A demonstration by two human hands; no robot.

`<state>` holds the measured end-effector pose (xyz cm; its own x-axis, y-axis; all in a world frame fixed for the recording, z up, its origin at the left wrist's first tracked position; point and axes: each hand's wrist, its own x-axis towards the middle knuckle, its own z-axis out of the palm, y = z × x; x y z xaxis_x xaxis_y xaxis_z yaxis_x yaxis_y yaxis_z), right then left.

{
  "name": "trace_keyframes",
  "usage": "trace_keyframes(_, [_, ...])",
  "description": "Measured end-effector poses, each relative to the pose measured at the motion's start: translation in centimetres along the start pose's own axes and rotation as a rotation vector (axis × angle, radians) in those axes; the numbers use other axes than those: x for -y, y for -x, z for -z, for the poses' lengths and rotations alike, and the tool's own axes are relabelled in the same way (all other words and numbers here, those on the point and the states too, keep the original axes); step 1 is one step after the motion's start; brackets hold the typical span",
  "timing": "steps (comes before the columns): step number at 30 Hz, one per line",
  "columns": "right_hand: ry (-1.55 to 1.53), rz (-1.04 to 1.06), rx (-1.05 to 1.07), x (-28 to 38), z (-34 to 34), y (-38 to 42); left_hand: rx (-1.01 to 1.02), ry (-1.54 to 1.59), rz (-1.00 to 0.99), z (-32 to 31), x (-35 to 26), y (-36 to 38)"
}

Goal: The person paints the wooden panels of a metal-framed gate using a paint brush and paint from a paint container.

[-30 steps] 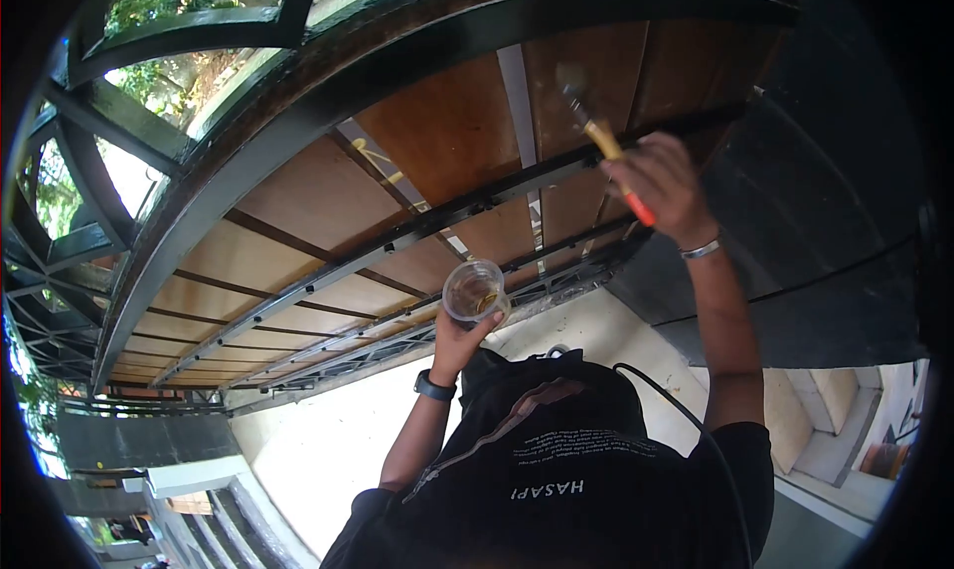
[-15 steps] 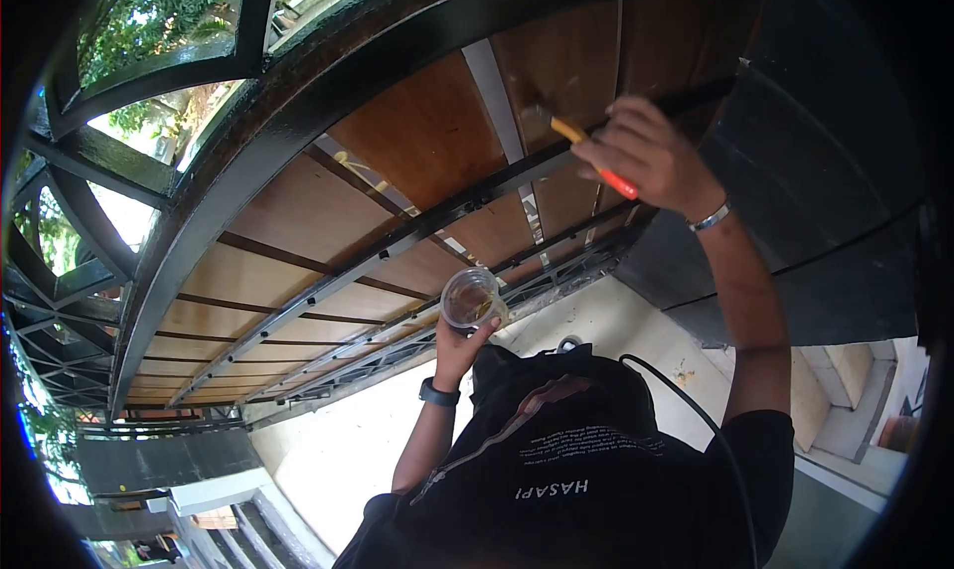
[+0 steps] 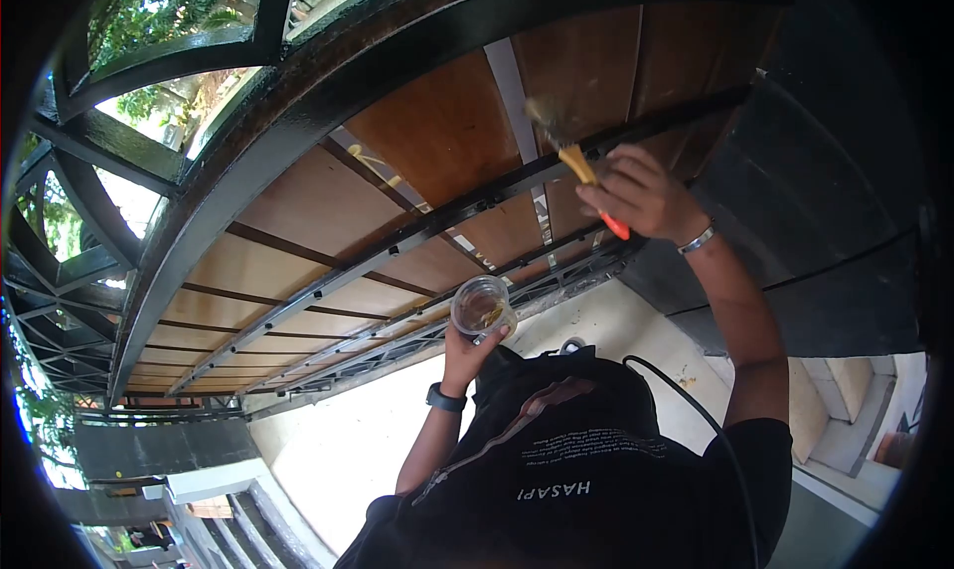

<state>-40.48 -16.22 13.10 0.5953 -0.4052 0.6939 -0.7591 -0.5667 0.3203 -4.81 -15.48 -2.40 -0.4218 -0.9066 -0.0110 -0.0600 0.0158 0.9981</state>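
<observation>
Right hand (image 3: 641,196) pinching a paintbrush (image 3: 568,150) against the wooden panel (image 3: 447,132), left hand (image 3: 467,345) gripping a tilted plastic cup (image 3: 481,306) below: risk of drips, spilled varnish.

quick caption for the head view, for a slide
Right hand brushing a brown wooden gate panel with an orange-handled paintbrush; left hand holding a clear plastic cup.

Single head camera, fisheye, inverted view, close on wooden gate (image 3: 437,142), wearer's torso below.
</observation>
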Motion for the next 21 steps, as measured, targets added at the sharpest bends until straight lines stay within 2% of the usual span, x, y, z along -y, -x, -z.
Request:
trace_keyframes(4, [-0.127,-0.019,0.171,1.1,-2.0,2.4,-0.006,0.017,0.002,0.0,0.1,0.0])
trace_keyframes(8, [-0.209,-0.066,0.164,-0.4,-0.3,0.7,0.013,0.011,-0.013,0.1,-0.1,-0.2])
trace_keyframes(15, [0.065,0.067,-0.071,-5.0,6.0,-5.2,0.033,0.005,-0.009,-0.1,0.0,-0.3])
trace_keyframes(21, [0.260,0.157,-0.234,-4.6,6.3,-5.4,0.017,0.007,-0.011,-0.1,-0.3,0.1])
